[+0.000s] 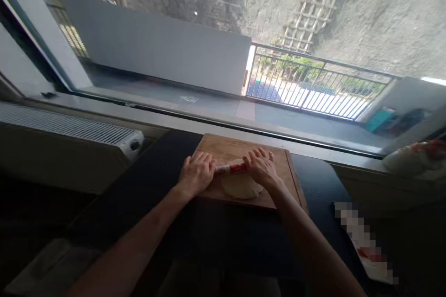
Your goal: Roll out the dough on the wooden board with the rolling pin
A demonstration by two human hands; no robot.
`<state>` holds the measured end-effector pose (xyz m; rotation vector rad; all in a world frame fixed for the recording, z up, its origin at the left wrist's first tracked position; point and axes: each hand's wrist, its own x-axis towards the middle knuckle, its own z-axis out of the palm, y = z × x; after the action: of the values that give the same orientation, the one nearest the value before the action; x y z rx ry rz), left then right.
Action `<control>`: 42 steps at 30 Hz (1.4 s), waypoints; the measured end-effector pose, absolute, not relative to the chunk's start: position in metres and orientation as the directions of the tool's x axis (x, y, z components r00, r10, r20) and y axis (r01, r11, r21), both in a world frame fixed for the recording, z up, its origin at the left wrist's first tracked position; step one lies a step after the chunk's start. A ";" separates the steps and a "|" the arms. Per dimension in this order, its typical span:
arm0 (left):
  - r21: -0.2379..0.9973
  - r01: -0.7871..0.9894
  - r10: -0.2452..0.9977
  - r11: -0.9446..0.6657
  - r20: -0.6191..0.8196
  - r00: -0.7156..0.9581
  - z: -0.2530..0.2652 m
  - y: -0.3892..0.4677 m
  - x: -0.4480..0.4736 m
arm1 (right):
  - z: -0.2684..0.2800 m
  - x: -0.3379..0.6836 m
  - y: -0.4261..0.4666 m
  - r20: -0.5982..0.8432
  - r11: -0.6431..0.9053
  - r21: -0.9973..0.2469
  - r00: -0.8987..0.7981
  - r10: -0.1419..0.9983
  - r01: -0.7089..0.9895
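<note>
A slim rolling pin (232, 168) with a red and white printed middle lies across a flat piece of pale dough (243, 187). My left hand (198, 171) is closed over the pin's left end, fingers together. Over the right end is my right hand (260, 165), its fingers bent across the pin and pointing away from me. Both ends of the pin are hidden under the hands. The dough spreads mostly on my side of the pin, on a wooden board (223, 145) with a dark strip near its right edge.
The board rests on a dark table (153, 171) against a window sill (195, 125). To the left stands a white radiator (114, 137). A partly blurred-out packet (362, 246) lies at the table's right edge. Beyond the glass is a balcony railing (313, 81).
</note>
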<state>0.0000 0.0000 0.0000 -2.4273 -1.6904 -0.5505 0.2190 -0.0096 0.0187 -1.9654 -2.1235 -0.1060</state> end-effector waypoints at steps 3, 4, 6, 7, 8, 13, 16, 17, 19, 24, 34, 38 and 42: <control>0.072 0.911 0.855 -0.406 0.383 0.351 -0.008 -0.039 -0.002 | 0.014 0.230 -0.033 0.264 0.160 -0.107 -0.127 0.956 0.981; 0.054 0.901 0.839 -0.429 0.392 0.376 -0.011 -0.053 -0.003 | 0.012 0.235 -0.044 0.267 0.179 -0.101 -0.147 0.952 0.979; -0.007 0.864 0.784 -0.503 0.419 0.459 -0.017 -0.081 -0.003 | 0.008 0.248 -0.067 0.264 0.216 -0.086 -0.187 0.946 0.973; -0.037 0.844 0.754 -0.536 0.429 0.498 -0.019 -0.092 -0.003 | 0.007 0.254 -0.078 0.252 0.230 -0.077 -0.204 0.946 0.970; -0.063 0.824 0.728 -0.563 0.434 0.531 -0.021 -0.101 -0.004 | 0.006 0.259 -0.086 0.234 0.241 -0.071 -0.219 0.947 0.968; -0.085 0.819 0.727 -0.567 0.416 0.546 -0.025 -0.089 -0.011 | 0.011 0.250 -0.068 0.186 0.215 -0.070 -0.199 0.962 0.974; -0.021 0.864 0.793 -0.503 0.387 0.471 -0.020 -0.060 -0.018 | 0.018 0.220 -0.019 0.169 0.172 -0.081 -0.157 0.973 0.982; 0.006 0.875 0.812 -0.484 0.376 0.446 -0.018 -0.053 -0.019 | 0.020 0.210 -0.002 0.156 0.171 -0.085 -0.156 0.975 0.982; 0.049 0.886 0.833 -0.462 0.366 0.414 -0.015 -0.048 -0.020 | 0.024 0.194 0.024 0.134 0.188 -0.093 -0.175 0.975 0.978; 0.034 0.862 0.774 -0.506 0.459 0.437 -0.022 -0.085 0.000 | 0.021 0.193 0.026 0.145 0.258 -0.107 -0.241 0.960 0.960; -0.034 0.788 0.692 -0.615 0.457 0.560 -0.028 -0.108 0.019 | 0.009 0.222 -0.015 0.176 0.160 -0.143 -0.134 0.975 0.977; 0.093 0.856 0.811 -0.508 0.385 0.440 -0.027 -0.082 -0.006 | 0.019 0.173 0.026 0.128 0.160 -0.123 -0.144 0.981 0.979; 0.151 0.883 0.858 -0.444 0.358 0.370 -0.028 -0.079 -0.013 | 0.026 0.146 0.045 0.113 0.202 -0.115 -0.189 0.975 0.973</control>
<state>-0.0127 -0.0793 -0.0279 -2.5448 -1.6200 -0.6013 0.1461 0.0446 0.0264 -1.8888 -2.3061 0.0261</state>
